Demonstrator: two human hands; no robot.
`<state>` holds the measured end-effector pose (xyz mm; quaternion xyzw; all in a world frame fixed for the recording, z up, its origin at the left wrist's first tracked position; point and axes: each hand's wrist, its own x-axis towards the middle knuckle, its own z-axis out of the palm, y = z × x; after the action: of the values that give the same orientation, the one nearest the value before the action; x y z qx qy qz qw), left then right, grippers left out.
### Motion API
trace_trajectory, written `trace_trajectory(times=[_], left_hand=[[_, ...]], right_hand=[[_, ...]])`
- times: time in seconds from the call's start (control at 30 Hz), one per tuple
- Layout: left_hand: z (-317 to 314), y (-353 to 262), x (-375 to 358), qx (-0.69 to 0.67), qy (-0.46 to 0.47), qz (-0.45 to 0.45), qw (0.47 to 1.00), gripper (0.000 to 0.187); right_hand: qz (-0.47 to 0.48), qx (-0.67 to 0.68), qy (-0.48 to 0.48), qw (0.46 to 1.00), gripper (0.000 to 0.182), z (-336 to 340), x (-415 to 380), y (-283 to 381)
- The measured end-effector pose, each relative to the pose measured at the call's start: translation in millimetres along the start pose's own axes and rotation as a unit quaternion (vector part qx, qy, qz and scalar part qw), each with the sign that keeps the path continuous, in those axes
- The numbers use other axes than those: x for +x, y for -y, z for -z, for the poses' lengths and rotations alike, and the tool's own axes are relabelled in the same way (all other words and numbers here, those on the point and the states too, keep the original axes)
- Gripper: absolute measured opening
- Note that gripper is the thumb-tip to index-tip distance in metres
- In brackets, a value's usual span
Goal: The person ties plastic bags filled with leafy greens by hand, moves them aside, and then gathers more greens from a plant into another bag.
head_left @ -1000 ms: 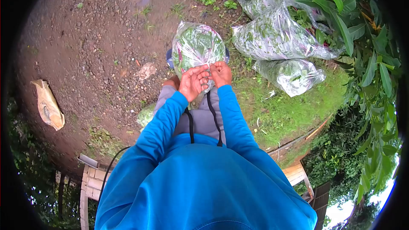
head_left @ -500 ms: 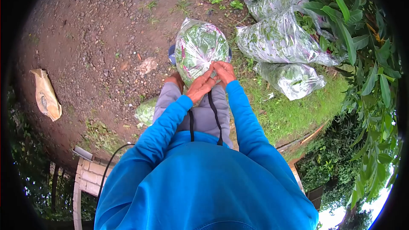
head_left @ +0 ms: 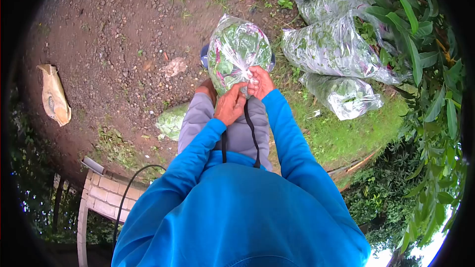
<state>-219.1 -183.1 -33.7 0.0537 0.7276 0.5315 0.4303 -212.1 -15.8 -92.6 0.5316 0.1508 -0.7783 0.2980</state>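
Note:
A clear plastic bag stuffed with green leaves stands between my legs, its mouth gathered into a tight bunch facing me. My right hand is closed, pinching the twisted neck of this bag. Just below and to the left, my left hand has its fingers drawn together close to the neck, the fingertips almost meeting the right hand. Whatever those left fingers pinch is too small or hidden to make out. Black cords hang from my blue top over grey trousers.
Several filled clear bags lie on the right beside leafy branches. Another bag of greens sits by my left leg. A tan sack lies on the gravel at far left, above a block wall.
My left hand has drawn back slightly from the bag's neck, towards me. My right hand stays at the neck, its fingers now curled more. The whole view has shifted a little.

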Motion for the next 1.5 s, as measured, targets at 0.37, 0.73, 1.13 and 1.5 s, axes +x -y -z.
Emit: trace_trajectory(times=[0.37, 0.73, 1.13, 1.5], left_hand=[[17.9, -4.7, 52.6, 0.157, 0.038, -0.038, 0.986, 0.036], [15.8, 1.5, 67.0, 0.18, 0.069, -0.015, 0.981, 0.027], [12.5, -6.5, 81.5, 0.253, 0.012, -0.072, 0.965, 0.016], [21.6, -23.2, 49.5, 0.178, 0.044, 0.061, 0.981, 0.03]], right_hand=[[0.022, -0.133, -0.053, 0.989, 0.044, 13.8, 10.6, -3.5], [0.145, -0.156, -0.086, 0.973, 0.053, 22.5, 1.2, -8.2], [0.176, -0.204, -0.056, 0.961, 0.044, 16.4, -1.3, 0.7], [0.105, -0.253, -0.065, 0.96, 0.044, 8.5, 7.3, 10.4]])
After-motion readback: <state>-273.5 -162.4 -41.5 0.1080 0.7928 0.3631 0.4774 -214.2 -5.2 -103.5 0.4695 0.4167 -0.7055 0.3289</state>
